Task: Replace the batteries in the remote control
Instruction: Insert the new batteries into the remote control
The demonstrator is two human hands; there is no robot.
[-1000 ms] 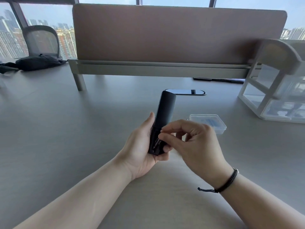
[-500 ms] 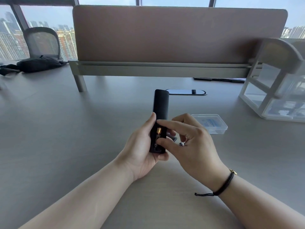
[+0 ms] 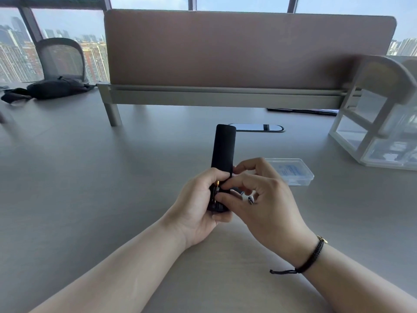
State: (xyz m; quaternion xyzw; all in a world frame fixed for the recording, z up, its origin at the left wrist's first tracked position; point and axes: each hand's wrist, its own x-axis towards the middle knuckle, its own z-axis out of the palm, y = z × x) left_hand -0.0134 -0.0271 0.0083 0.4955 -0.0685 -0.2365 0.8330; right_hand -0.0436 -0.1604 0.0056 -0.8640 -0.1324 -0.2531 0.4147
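Observation:
My left hand [image 3: 196, 206] grips the lower part of the black remote control [image 3: 223, 150] and holds it upright over the desk, back side toward me. Its battery compartment is open, and one black and gold battery [image 3: 217, 188] shows in the left slot. My right hand [image 3: 259, 199] pinches with thumb and forefinger at the right slot, closed over a second battery that the fingers mostly hide. A small silver and black cylinder end [image 3: 251, 200] peeks out by my right hand's curled fingers. A dark piece [image 3: 235, 190] lies just behind them.
A clear plastic case [image 3: 295, 171] lies on the desk right of my hands. A white drawer unit [image 3: 372, 132] stands at the far right. A partition screen [image 3: 248, 50] crosses the back, with a cable cutout [image 3: 259, 128] before it. A black bag [image 3: 56, 88] sits far left.
The remote has turned from tilted right to nearly upright. My right forefinger and thumb have closed in on the right slot of the compartment, and the battery in the left slot has come into sight.

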